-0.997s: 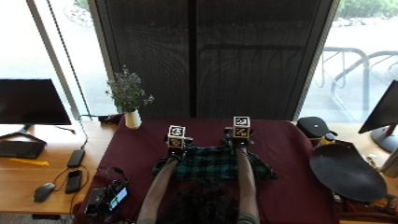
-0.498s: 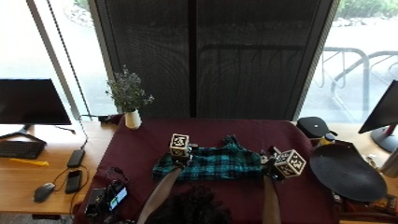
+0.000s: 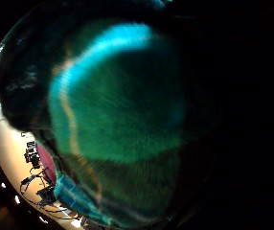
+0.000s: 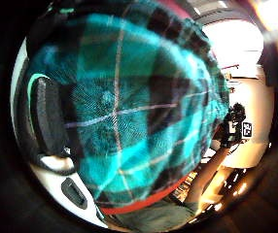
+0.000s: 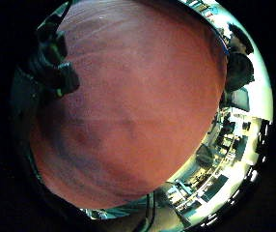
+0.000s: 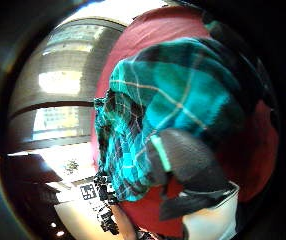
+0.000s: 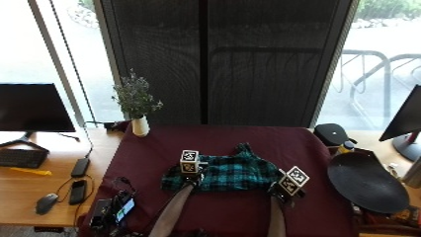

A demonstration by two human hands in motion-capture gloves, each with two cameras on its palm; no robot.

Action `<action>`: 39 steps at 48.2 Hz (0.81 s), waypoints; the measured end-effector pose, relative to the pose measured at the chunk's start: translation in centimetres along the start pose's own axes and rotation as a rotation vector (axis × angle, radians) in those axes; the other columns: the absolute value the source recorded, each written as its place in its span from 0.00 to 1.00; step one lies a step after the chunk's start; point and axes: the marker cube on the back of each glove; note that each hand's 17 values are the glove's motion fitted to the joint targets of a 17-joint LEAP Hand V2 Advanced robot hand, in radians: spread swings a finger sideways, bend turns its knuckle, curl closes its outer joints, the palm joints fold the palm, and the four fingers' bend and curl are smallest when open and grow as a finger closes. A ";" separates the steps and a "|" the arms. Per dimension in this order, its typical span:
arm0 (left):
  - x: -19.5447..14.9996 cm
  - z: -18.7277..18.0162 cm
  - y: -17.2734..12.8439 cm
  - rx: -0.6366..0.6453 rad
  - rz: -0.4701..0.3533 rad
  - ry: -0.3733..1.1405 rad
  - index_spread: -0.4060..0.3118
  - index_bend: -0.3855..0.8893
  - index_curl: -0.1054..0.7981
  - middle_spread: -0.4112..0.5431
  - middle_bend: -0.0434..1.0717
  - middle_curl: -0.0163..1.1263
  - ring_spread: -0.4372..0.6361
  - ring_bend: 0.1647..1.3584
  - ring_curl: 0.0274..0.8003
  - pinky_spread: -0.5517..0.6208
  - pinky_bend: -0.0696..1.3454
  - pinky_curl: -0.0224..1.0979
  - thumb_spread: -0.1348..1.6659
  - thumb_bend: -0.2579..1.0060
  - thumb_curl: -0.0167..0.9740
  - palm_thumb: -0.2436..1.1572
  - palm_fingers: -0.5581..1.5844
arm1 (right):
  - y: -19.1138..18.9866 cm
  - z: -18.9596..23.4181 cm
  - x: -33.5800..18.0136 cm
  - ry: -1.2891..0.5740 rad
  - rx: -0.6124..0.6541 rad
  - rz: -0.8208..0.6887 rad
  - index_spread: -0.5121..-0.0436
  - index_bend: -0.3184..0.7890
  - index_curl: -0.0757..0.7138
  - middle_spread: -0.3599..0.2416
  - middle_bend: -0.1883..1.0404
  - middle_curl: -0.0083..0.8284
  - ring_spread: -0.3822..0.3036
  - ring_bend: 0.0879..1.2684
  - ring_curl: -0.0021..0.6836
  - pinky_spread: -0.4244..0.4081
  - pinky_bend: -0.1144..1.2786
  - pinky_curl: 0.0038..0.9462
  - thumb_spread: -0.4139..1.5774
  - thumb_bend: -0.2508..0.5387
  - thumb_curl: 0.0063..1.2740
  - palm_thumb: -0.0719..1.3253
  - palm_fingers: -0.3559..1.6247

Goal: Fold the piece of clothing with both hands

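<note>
A green plaid garment [image 7: 231, 173] lies bunched on the maroon table [image 7: 263, 143], near the front edge. My left hand [image 7: 192, 177] is on its left part. Plaid cloth [image 4: 129, 111] fills the left thumb side palm view, with a gloved finger [image 4: 46, 121] curled against it. At the garment's front right corner is my right hand [image 7: 277, 190]. In the right thumb side palm view a gloved thumb [image 6: 188, 160] pinches the cloth's edge [image 6: 173, 95]. The right little finger side palm view faces bare table [image 5: 138, 96].
A white vase of flowers [image 7: 139, 126] stands at the table's back left corner. A black cap [image 7: 332, 133] and a large black dish [image 7: 365, 182] sit to the right. Small devices with cables [image 7: 115, 210] occupy the front left corner. A wooden desk [image 7: 26, 182] adjoins at left.
Both hands have come back from the garment's far edge. The right hand has swung out to the right front corner, and the cloth now lies wider across the table.
</note>
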 end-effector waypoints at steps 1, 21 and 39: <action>0.0 0.0 0.1 -0.003 0.002 0.008 0.37 0.42 0.57 0.39 0.13 0.36 0.53 0.18 0.42 0.67 0.28 0.36 0.92 0.18 0.31 0.55 0.44 | 0.2 0.1 -0.2 0.003 -0.032 -0.004 0.37 0.34 0.34 0.61 0.28 0.41 0.55 0.52 0.64 0.63 0.60 0.41 0.81 0.37 0.23 0.36 0.49; -1.3 -0.6 -0.7 0.082 -0.026 0.046 0.41 0.44 0.58 0.46 0.19 0.32 0.63 0.21 0.41 0.74 0.30 0.37 0.96 0.21 0.24 0.44 0.43 | -3.6 -2.2 -3.4 -0.345 0.306 -0.092 0.49 0.47 0.49 0.27 0.31 0.45 0.28 0.43 0.62 0.21 0.55 0.38 0.68 0.51 0.37 0.74 0.75; -2.3 -7.5 2.2 0.329 0.042 0.385 0.39 0.42 0.58 0.39 0.24 0.36 0.58 0.22 0.40 0.74 0.24 0.35 0.90 0.27 0.34 0.59 0.50 | 1.1 -6.0 -16.6 -0.796 0.396 -0.407 0.50 0.46 0.61 0.15 0.27 0.46 0.19 0.33 0.61 0.15 0.49 0.37 0.47 0.35 0.47 0.83 0.75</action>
